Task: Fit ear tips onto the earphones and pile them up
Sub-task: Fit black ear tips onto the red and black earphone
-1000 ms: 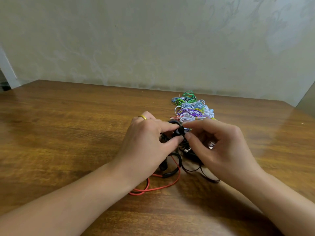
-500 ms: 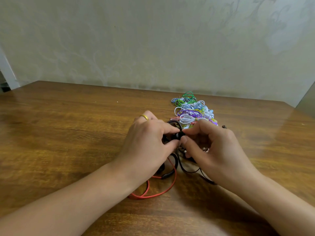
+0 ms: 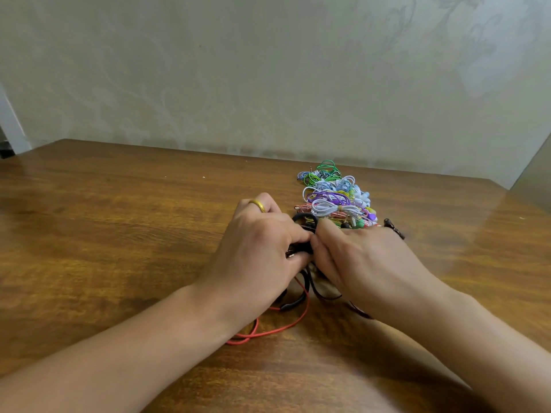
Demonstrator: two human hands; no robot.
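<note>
My left hand [image 3: 256, 251] and my right hand [image 3: 363, 260] meet over the middle of the wooden table [image 3: 119, 234], fingertips pressed together on a black earphone [image 3: 302, 247] with an ear hook. Most of that earphone is hidden by my fingers. Its red cable [image 3: 268, 332] loops on the table under my left wrist. A pile of bundled earphones [image 3: 334, 198] in green, blue, purple and white lies just behind my hands. Whether an ear tip is between my fingers I cannot see.
A small black piece [image 3: 393, 228] lies right of the pile, behind my right hand. Thin black cables [image 3: 325, 295] trail under my right hand. A patterned wall [image 3: 268, 84] stands behind the table's far edge.
Both hands have dropped lower toward the table and closed in tighter around the black earphone. My right hand's fingers now cover more of it.
</note>
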